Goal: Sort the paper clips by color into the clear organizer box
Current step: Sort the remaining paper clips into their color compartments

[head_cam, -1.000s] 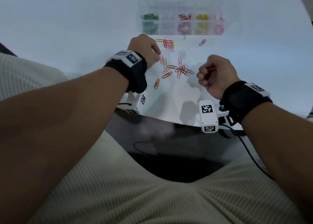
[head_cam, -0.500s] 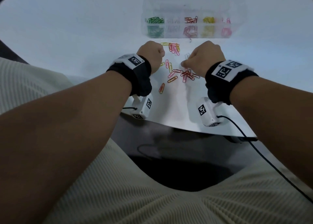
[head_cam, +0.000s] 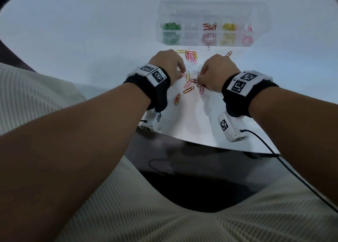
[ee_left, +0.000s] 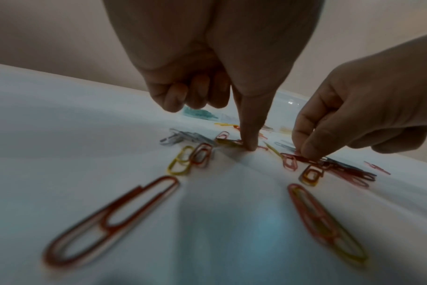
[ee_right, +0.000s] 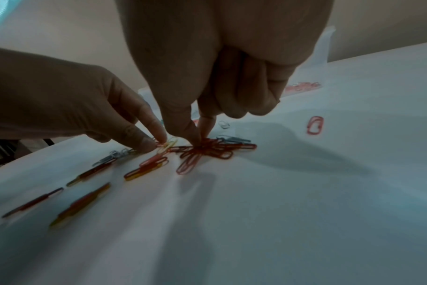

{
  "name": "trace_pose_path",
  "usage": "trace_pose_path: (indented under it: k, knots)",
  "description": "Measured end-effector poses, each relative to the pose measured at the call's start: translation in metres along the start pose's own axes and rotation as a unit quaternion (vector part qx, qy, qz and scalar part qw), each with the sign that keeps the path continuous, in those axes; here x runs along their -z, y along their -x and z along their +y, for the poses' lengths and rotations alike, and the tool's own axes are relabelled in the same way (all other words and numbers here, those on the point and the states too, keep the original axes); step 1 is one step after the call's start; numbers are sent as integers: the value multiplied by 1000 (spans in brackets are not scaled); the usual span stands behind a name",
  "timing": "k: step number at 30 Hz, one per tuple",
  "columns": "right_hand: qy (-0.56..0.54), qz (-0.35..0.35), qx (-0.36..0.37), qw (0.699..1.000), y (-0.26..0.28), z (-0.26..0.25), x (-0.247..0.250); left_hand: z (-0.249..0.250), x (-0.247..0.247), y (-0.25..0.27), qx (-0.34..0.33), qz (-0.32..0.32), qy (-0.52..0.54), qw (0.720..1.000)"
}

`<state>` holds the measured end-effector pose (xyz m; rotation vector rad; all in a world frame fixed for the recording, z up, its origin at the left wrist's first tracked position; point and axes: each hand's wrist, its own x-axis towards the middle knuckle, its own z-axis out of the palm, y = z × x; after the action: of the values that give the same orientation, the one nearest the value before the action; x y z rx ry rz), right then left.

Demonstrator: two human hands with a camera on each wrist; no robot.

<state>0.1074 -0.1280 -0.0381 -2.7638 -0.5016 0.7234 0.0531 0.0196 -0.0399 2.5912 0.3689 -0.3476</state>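
Loose paper clips (head_cam: 190, 85) in red, pink, yellow and silver lie scattered on the white table between my hands. The clear organizer box (head_cam: 206, 40) stands behind them, with green, silver, red, yellow and pink clips in separate compartments. My left hand (head_cam: 183, 73) is down on the table, its thumb and index fingertip pinching a pink clip (ee_right: 161, 145), the other fingers curled. My right hand (head_cam: 198, 79) pinches a red clip (ee_left: 302, 159) at the edge of a tangled red pile (ee_right: 207, 149), thumb and index together (ee_right: 200, 142).
A second small heap of pink and yellow clips (head_cam: 191, 56) lies just in front of the box, and one pink clip (head_cam: 229, 53) sits alone to the right. The table's near edge (head_cam: 201, 144) runs under my wrists, with a cable (head_cam: 292, 174) trailing off it.
My right hand has come in from the right, turned palm down and dropped onto the red pile. My left hand has stayed over the clips, its fingertips now lower on the table.
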Motion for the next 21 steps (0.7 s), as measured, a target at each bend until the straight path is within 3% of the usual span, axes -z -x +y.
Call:
trace_pose_path:
  k: [10, 12, 14, 16, 18, 21]
  knots:
    - [22, 0, 13, 1000, 7, 7, -2, 11, -4, 5, 49, 8, -10, 999]
    - [-25, 21, 7, 999, 7, 13, 1, 14, -1, 5, 63, 4, 15, 998]
    - [-146, 39, -22, 988, 10, 24, 4, 20, 5, 6, 72, -21, 55, 996]
    - [-326, 21, -74, 942, 18, 36, 5, 29, 13, 5, 80, -40, 130, 988]
    - [-473, -15, -119, 873, 26, 48, 7, 38, 20, 5, 97, -36, 241, 965]
    - [-547, -61, -148, 821, 32, 58, 6, 47, 25, 8, 91, -46, 269, 958]
